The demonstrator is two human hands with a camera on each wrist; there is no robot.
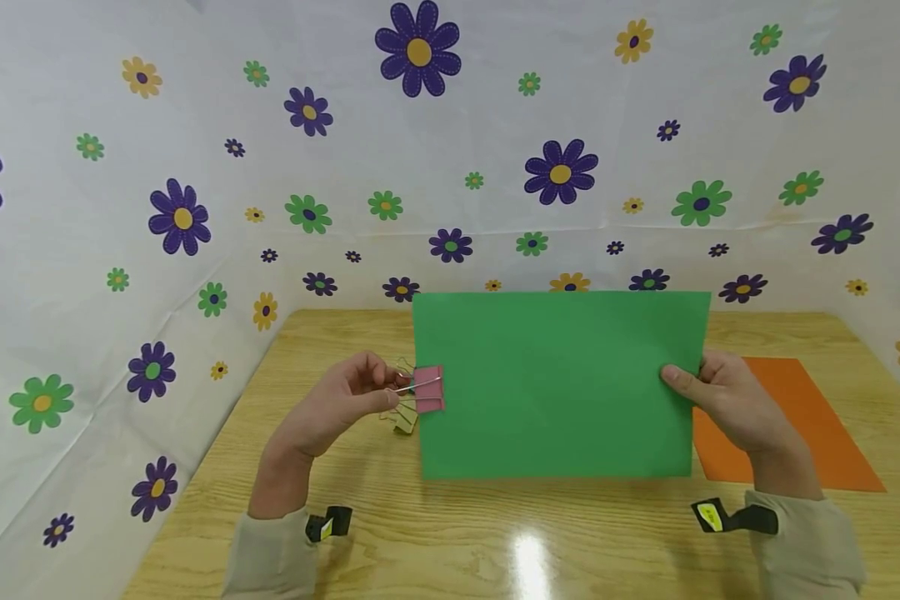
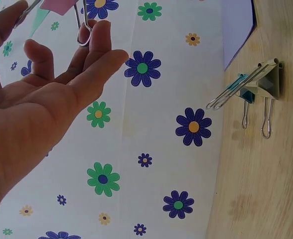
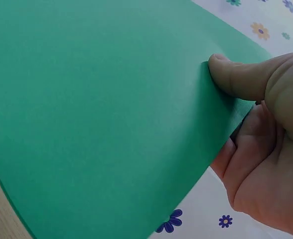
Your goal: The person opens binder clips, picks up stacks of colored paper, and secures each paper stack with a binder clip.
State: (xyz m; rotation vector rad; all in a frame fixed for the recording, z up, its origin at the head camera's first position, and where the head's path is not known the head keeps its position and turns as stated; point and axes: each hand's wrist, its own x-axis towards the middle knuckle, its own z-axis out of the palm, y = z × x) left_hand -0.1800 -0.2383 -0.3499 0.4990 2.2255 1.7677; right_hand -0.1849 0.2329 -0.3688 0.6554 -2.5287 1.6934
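Observation:
A green sheet of paper (image 1: 562, 392) is held up above the table. On its left edge sits a pink binder clip (image 1: 429, 388), whose wire handles my left hand (image 1: 333, 400) holds between thumb and fingers. In the left wrist view that pink clip (image 2: 59, 5) shows only partly at the top, beside the fingers of my left hand (image 2: 52, 102). My right hand (image 1: 735, 404) pinches the sheet's right edge, thumb on the front and fingers behind. The right wrist view shows the thumb (image 3: 236, 77) pressing a slight bend into the green paper (image 3: 101, 109).
An orange sheet (image 1: 802, 425) lies on the wooden table (image 1: 375, 533) at the right. Behind the green paper's left edge, a yellowish binder clip (image 2: 268, 82) and a teal one (image 2: 245, 94) stand on the table, near a lavender sheet (image 2: 236, 27). Flowered white cloth surrounds the table.

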